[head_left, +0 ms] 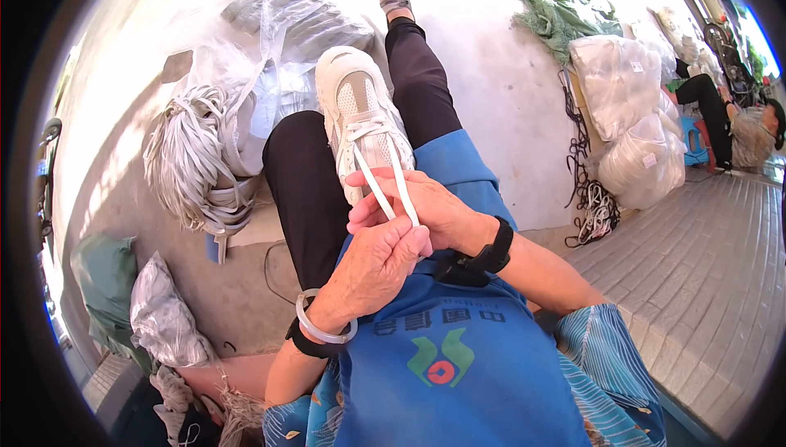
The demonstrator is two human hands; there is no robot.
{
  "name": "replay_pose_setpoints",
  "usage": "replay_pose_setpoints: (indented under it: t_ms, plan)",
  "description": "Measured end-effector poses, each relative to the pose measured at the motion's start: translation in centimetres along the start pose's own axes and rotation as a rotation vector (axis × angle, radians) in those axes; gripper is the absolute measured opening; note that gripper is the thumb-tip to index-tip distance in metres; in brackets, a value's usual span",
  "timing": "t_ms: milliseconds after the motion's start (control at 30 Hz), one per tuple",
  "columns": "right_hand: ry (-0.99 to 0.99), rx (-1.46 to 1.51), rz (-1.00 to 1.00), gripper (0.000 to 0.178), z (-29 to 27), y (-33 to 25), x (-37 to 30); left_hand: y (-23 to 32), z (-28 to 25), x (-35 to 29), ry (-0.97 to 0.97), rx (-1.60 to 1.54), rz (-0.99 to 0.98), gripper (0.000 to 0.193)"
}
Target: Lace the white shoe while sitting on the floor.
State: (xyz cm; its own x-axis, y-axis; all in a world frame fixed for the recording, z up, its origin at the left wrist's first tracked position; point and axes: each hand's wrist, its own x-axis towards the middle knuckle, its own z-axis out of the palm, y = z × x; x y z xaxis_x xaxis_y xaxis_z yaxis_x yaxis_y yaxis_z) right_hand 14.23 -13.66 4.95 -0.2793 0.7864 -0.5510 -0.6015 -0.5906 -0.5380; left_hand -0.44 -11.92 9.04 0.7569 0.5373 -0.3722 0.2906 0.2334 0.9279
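Note:
A white and beige lace-up sneaker (pixel 361 91) rests on my lap between my thighs, toe pointing away from me. Two flat white shoelaces (pixel 407 195) run from its upper eyelets toward me, pulled taut. My left hand (pixel 378 260) is closed, pinching the lace ends between thumb and fingers. Crossing from the right, my right hand (pixel 432 208) has its fingers bent around the laces, which pass across it. Its thumb and part of its fingers are hidden behind the laces and my left hand. Under both hands lies a blue apron (pixel 458 340).
Left of my legs sits a large bundle of white laces (pixel 192 152), beside plastic-wrapped grey items (pixel 303 17). Lower left are a green sack (pixel 106 279) and a clear bag (pixel 168 316). At right are clear filled bags (pixel 618 79), dark cords (pixel 577 140) and another seated person (pixel 749 128).

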Motion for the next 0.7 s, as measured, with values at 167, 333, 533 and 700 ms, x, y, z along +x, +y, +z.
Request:
replay_pose_setpoints:
  t_ms: [167,333,533,700]
  plan:
    - [-0.063,0.266,0.069,0.032,-2.2,0.0,0.1,-0.2,-3.0,-1.4,-0.142,-0.172,-0.189,0.037]
    - [0.178,-0.173,-0.016,0.022,-4.0,-2.4,-0.8,-2.3,-6.7,-5.0,0.111,-0.456,0.044,0.042]
    - [0.370,-0.306,-0.052,0.019,-10.2,-4.9,-1.8,-8.7,-16.5,-13.2,0.471,-1.066,0.513,0.035]
    - [0.467,0.040,-0.154,0.015,-14.0,-5.0,-0.8,-15.7,-24.5,-26.4,0.876,-1.189,0.641,0.021]
